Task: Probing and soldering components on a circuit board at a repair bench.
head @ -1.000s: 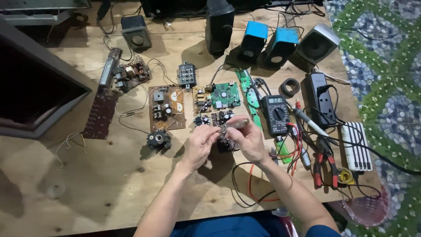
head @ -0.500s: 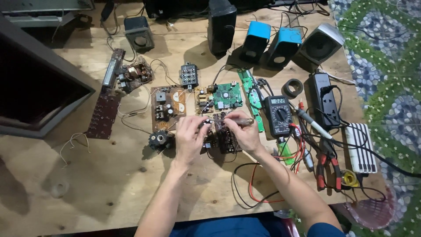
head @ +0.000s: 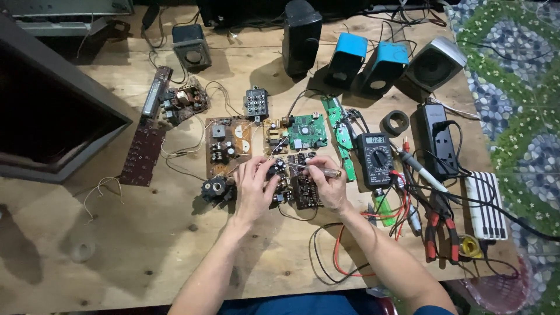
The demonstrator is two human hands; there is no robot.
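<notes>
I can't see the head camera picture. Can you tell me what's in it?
A person's left hand and right hand work on a small dark circuit board on a wooden table, the right hand holding a thin screwdriver. Around them lie a multimeter, more boards, two blue speakers and red pliers.

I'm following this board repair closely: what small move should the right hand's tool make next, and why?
Probably ease the tool tip down onto the dark circuit board. The right hand holds it nearly level, tip pointing left over the board's components, while the left hand steadies the board's left edge; whether the tip touches cannot be told.
</notes>
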